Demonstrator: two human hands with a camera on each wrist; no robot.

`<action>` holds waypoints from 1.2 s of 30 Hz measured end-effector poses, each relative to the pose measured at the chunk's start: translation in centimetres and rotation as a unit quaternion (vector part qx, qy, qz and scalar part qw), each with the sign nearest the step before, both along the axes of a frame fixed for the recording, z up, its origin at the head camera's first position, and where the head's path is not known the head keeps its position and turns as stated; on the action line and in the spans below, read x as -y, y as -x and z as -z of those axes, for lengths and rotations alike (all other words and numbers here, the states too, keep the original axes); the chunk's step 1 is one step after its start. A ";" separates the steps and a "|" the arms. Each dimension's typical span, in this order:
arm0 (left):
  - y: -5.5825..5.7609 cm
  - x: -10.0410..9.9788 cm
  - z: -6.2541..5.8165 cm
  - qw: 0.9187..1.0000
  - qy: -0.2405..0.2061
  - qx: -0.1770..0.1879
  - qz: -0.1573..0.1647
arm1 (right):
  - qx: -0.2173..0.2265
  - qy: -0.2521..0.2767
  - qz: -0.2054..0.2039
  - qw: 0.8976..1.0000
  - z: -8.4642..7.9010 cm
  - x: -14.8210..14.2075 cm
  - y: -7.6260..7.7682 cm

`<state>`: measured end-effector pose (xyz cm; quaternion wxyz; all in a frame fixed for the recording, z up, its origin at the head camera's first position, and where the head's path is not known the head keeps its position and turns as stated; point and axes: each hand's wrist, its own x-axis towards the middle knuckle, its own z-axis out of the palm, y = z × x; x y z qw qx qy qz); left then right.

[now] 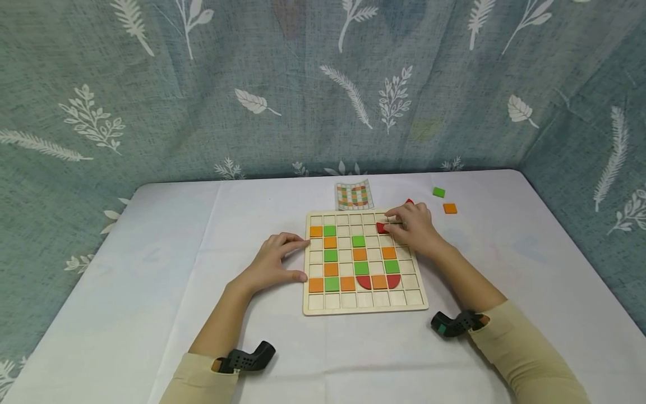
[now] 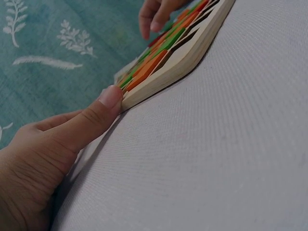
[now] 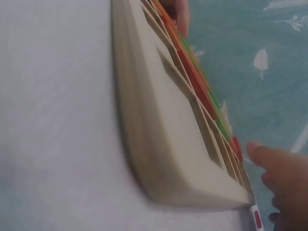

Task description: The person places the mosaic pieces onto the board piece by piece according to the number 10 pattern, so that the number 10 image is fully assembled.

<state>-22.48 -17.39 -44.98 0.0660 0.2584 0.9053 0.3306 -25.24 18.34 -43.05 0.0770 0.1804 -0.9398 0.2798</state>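
Note:
A wooden grid board [image 1: 315,303] lies on the table, with orange tiles [image 1: 378,282], green tiles [image 1: 358,241] and rounded red pieces [image 1: 363,281] in its cells. Along the board's left edge rests my left hand [image 1: 272,261], thumb and fingers spread apart; the left wrist view shows the thumb [image 2: 108,98] against a corner. Over the board's upper right is my right hand [image 1: 416,227], its thumb tip right at a small red piece [image 1: 381,228] in the second row. Thumb and forefinger stand apart there. The right hand hides some cells beneath it.
Behind the board lies a pattern card [image 1: 355,195] printed with a coloured grid. To the right are a loose green tile [image 1: 439,192] and an orange tile [image 1: 450,209]. Another red piece [image 1: 409,201] shows just beyond the right hand. A leaf-patterned curtain [image 1: 282,140] hangs behind the white-covered table.

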 end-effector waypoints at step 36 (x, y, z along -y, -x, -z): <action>0.0 -0.1 0.0 1.000 0.000 -0.006 0.002 | -0.036 0.042 0.086 0.995 1.2 -1.4 0.9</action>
